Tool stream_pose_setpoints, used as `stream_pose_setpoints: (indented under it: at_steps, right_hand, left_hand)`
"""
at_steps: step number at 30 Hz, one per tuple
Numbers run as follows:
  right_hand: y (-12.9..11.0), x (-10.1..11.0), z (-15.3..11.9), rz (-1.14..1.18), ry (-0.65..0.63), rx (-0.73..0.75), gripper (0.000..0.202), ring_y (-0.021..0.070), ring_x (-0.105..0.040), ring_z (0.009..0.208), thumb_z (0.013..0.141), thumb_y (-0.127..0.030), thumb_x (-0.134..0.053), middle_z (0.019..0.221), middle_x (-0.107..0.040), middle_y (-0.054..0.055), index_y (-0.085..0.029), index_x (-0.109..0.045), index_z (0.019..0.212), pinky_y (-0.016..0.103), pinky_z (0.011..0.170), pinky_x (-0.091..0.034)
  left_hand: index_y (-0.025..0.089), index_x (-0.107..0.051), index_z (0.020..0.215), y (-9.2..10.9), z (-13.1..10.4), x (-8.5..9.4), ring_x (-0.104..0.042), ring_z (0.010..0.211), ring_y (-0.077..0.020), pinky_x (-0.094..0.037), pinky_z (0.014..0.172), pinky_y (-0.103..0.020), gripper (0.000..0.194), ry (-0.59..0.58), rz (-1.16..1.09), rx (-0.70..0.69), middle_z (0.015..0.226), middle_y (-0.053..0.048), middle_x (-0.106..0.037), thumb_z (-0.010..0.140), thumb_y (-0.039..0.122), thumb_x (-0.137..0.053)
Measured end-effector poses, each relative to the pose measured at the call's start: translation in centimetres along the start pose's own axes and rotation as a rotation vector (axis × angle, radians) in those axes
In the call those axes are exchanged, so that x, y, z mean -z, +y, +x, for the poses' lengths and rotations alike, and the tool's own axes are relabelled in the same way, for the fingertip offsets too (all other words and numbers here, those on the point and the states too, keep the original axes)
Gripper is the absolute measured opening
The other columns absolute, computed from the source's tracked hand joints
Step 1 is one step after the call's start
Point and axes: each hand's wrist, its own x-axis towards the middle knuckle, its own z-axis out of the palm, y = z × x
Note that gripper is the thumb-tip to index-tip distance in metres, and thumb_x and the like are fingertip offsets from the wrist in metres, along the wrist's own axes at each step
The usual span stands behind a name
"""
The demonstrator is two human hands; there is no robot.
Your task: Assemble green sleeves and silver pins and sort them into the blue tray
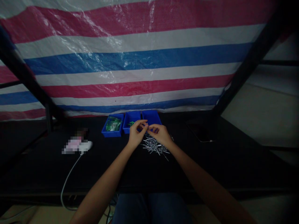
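My left hand [137, 132] and my right hand [160, 133] meet fingertip to fingertip in front of the blue bins. Fingers and thumb of each are pinched together, and whatever is between them is too small to make out. Just below my right hand lies a loose pile of thin silvery metal rods [154, 145] on the black table. Behind my hands, the middle blue bin [126, 128] holds a few green pieces [131, 123]. The right blue bin [151, 115] is partly covered by my hands. Green and silvery packets [113, 123] fill the left blue bin [111, 134].
A white device [85, 146] with a white cable [66, 180] lies at the left beside a blurred pink item [73, 144]. A dark flat phone-like object [201, 132] rests to the right. Striped plastic sheeting [140, 59] hangs behind the black table [93, 174], between dark frame posts.
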Motion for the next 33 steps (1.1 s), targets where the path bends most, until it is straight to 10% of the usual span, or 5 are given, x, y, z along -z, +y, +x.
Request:
stream_pose_setpoints:
  at_steps: [18,33]
  right_hand:
    - [-0.3,0.7,0.1,-0.21,0.074,0.062,0.014,0.0117,-0.052,0.057,0.076,-0.03,-0.058,0.072,-0.061,0.001,-0.019,-0.065,0.075,0.023,0.055,-0.039]
    - [-0.7,1.4,0.5,0.048,0.198,0.025,0.016,0.0128,-0.055,0.065,0.072,-0.02,-0.055,0.085,-0.065,0.004,-0.018,-0.065,0.085,0.023,0.054,-0.041]
  left_hand:
    - [0.015,-0.065,0.085,0.5,-0.1,-0.1,-0.056,0.065,-0.0112,-0.044,0.063,-0.024,0.02,-0.048,0.025,-0.031,0.08,-0.004,-0.064,0.075,0.032,-0.063]
    - [0.016,-0.056,0.105,-0.1,-0.4,-0.4,-0.059,0.067,-0.0115,-0.045,0.065,-0.024,0.034,-0.184,-0.024,0.055,0.074,-0.002,-0.066,0.074,0.028,-0.064]
